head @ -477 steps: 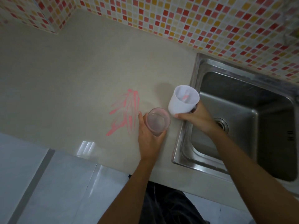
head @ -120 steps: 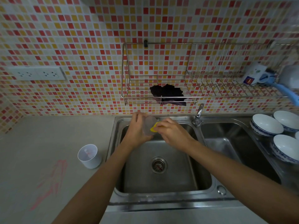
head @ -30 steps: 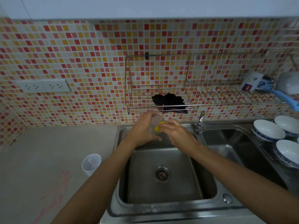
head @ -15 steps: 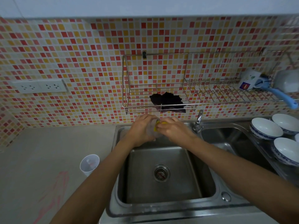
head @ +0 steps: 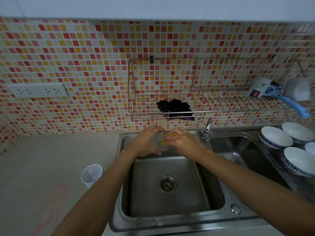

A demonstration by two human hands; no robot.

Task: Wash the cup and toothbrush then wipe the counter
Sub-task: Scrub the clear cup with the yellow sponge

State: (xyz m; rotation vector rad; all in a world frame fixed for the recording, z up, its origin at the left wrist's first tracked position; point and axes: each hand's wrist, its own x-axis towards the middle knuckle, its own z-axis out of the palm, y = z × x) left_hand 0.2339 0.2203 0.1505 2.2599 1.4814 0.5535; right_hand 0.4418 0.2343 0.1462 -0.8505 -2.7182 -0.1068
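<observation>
My left hand (head: 148,141) grips a clear cup (head: 158,141) over the far end of the left sink basin (head: 172,186). My right hand (head: 183,142) presses a yellow sponge (head: 164,142) against the cup's mouth; most of the sponge is hidden by my fingers. A white cup (head: 91,175) stands upright on the beige counter (head: 42,167), left of the sink, with something pink inside that may be the toothbrush. Pink smears (head: 54,198) streak the counter in front of that cup.
A tap (head: 207,129) stands between the two basins. Above it hangs a wire wall rack (head: 204,92) holding a dark cloth (head: 173,108), a mug and a blue-handled item. White bowls (head: 276,137) sit at the right. Wall sockets (head: 37,90) are at the left.
My hands stay together at the cup over the sink; the right hand has shifted slightly with the sponge. The view has moved a little. The white cup has not moved.
</observation>
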